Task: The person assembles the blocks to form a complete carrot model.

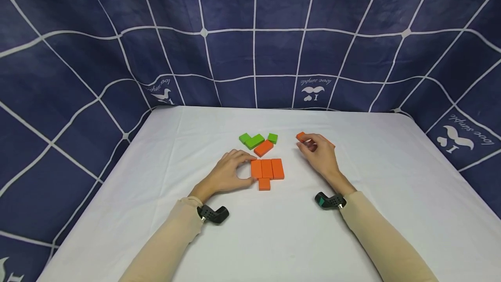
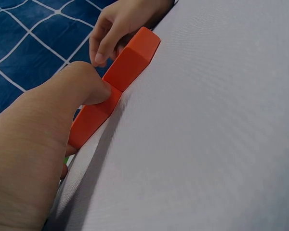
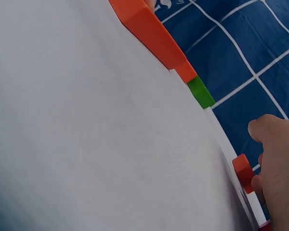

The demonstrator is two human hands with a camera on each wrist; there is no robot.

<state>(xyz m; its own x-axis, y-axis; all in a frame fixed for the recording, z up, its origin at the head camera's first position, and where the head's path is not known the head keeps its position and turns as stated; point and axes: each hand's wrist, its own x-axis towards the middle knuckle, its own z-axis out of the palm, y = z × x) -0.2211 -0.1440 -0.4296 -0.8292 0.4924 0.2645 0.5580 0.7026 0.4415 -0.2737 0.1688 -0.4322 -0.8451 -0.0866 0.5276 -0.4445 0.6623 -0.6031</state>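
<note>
While the left hand (image 1: 226,175) braces the row of three orange blocks (image 1: 267,169) mid-table with curled fingers, steadying it, the right hand (image 1: 318,153) pinches a loose orange block (image 1: 301,136) farther right.

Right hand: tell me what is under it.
Under the right hand, orange blocks lie on the white table; the fingers curl over them. One end shows left, another edge right. How many lie beneath is hidden.
</note>
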